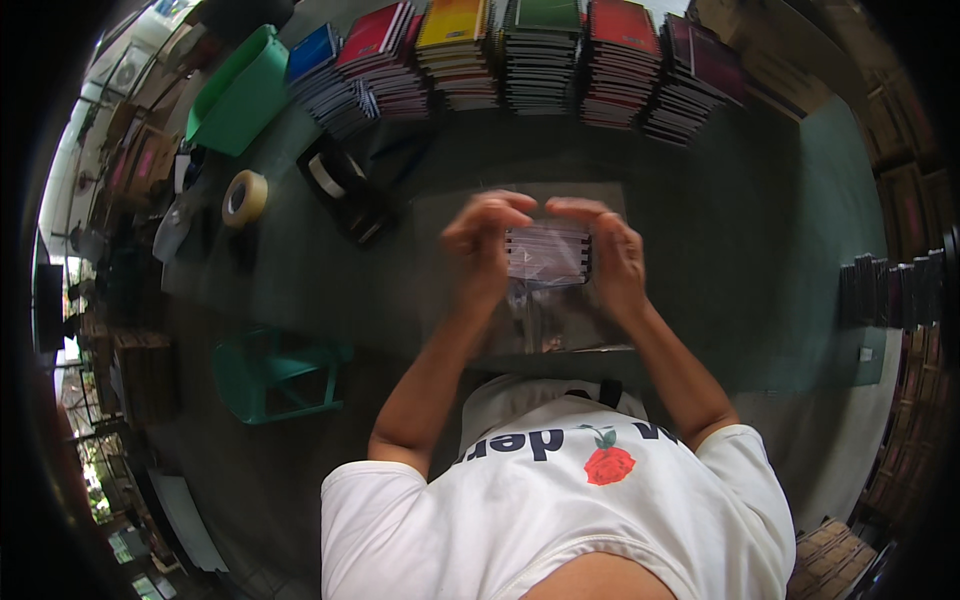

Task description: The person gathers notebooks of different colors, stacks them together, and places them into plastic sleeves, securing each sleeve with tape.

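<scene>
A small bundle of spiral notebooks [548, 256] lies in front of me under shiny clear plastic, its dark coils showing along both sides. My left hand [484, 238] is at its left side with fingers curled, slightly smeared by motion. Against the right side rests my right hand [615, 250], fingers bent and pressed together. The fingertips of both hands arch toward each other past the bundle's far edge. Beneath and around it a larger clear plastic sheet [570, 318] spreads toward my body. The exact finger contact is partly hidden.
Stacks of spiral notebooks in several colours, including a yellow one [453, 25], line the table's far edge. A green bin [236, 92], a tape roll [245, 198] and a black tape dispenser [345, 188] stand left. A green stool [285, 375] is below left; dark wrapped bundles [893, 290] lie far right.
</scene>
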`<action>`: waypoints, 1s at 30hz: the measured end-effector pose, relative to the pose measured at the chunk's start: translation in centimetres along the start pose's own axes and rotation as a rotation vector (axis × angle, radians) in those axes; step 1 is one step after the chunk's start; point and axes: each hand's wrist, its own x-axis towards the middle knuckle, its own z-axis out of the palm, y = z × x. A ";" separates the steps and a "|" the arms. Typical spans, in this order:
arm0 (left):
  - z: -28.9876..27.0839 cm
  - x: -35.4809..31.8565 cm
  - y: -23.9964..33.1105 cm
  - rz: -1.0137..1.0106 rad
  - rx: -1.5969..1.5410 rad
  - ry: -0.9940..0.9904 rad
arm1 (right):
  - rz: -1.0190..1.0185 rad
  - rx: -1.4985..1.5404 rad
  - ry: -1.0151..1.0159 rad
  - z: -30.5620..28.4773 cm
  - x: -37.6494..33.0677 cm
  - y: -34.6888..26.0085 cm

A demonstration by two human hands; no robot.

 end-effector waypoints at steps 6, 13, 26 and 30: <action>-1.5 -1.7 8.0 0.465 0.628 -0.682 | -0.305 -0.649 0.108 -4.6 -6.2 0.7; -0.8 0.6 6.0 0.501 1.009 -0.809 | -0.438 -0.968 0.088 -1.8 -6.1 3.1; -1.8 5.0 2.8 0.845 0.937 -0.866 | -0.552 -1.287 -0.262 -1.7 -3.8 0.8; -0.8 5.1 2.5 0.794 0.942 -0.962 | -0.537 -1.239 -0.228 -1.4 -3.8 1.0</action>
